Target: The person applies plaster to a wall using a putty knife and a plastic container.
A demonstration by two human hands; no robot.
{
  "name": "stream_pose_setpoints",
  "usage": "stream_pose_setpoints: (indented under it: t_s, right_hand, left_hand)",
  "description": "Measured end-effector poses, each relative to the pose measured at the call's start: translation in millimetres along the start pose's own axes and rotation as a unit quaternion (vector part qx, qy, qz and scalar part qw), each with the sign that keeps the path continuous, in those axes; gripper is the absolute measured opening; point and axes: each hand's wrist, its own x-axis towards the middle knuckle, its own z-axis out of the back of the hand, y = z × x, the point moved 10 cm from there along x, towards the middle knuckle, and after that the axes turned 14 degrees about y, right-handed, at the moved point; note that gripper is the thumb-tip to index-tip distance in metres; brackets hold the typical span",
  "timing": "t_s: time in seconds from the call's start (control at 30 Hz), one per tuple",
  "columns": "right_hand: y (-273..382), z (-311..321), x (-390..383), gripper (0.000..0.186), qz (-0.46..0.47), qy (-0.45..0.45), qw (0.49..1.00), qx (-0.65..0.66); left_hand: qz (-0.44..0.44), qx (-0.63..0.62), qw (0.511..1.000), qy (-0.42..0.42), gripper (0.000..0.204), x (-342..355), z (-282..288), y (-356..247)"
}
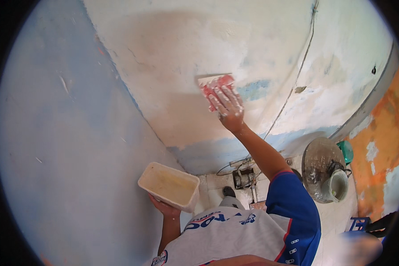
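My right hand (228, 106) is stretched up to the wall (173, 57), its fingers smeared with white paste. It grips a red putty spreader (218, 84), also coated in white, whose pale edge lies against the wall. A blue patch (256, 90) of older paint shows just right of the spreader. Low on the left, my left hand (165, 206) supports a cream rectangular plastic tub (188, 201) from beneath and the side. A pale yellowish layer lies inside the tub. Most of the left fingers are hidden under it.
A bluish wall (75, 133) stands close on the left, meeting the worked wall in a corner. A cable (302, 62) runs down the worked wall. On the floor are a round, stained tabletop (314, 164), a bucket (337, 186), a green container (346, 151) and a dark metal device (244, 178).
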Motion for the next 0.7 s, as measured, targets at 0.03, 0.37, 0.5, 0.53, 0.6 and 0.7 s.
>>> stream_pose_setpoints:
  t_s: [0.03,0.37,0.5,0.53,0.6,0.7]
  right_hand:
    - [-7,21,15,0.041,-0.009,-0.037,0.999,0.008]
    - [-43,-7,36,0.045,-0.017,-0.060,0.998,-0.031]
    - [17,-11,-7,0.035,-0.003,0.031,0.999,-0.021]
    - [5,11,16,0.036,-0.012,-0.022,0.998,0.052]
    - [-22,55,73,0.040,-0.044,-0.084,0.995,0.011]
    - [-61,83,134,0.044,-0.059,-0.120,0.971,-0.198]
  left_hand:
    - [-0.001,-0.009,1.000,0.009,0.073,2,-5,1]
    - [0.018,-0.027,0.999,-0.018,0.077,-3,16,15]
    - [0.005,-0.029,1.000,-0.010,0.076,-6,6,3]
    - [-0.013,-0.015,1.000,-0.009,0.075,-7,7,-3]
    - [-0.022,-0.004,1.000,-0.018,0.074,-15,13,-5]
    - [-0.007,-0.004,0.999,-0.031,0.074,-25,25,-2]
